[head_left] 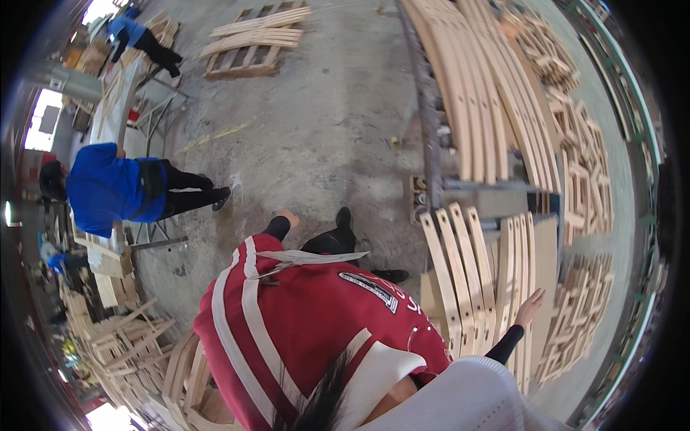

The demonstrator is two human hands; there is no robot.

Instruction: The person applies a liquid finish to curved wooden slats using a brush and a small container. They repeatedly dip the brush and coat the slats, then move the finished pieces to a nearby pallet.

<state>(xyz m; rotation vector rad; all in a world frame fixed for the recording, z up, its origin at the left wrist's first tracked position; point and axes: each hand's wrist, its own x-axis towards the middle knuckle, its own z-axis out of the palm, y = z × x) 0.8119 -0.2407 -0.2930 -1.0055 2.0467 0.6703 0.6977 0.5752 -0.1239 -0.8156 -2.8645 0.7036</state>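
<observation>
My right hand (530, 307) reaches out over the right-hand group of pale curved wooden slats (507, 269). Its fingers are stretched out, and nothing shows in them. Whether it touches the slats, I cannot tell. Left of that group, several similar slats with dark holes near their ends (460, 276) lie side by side. My left hand (289, 218) hangs away from the wood, over the concrete floor, beyond my red top. It is small in view and its fingers cannot be made out.
Longer curved slats (467, 93) lie on a rack ahead on the right. Wooden frames (575, 316) are piled beyond. A pallet with slats (251, 43) sits on the floor ahead. Left, a person in blue (108, 183) stands at a bench; another person (129, 36) bends farther off.
</observation>
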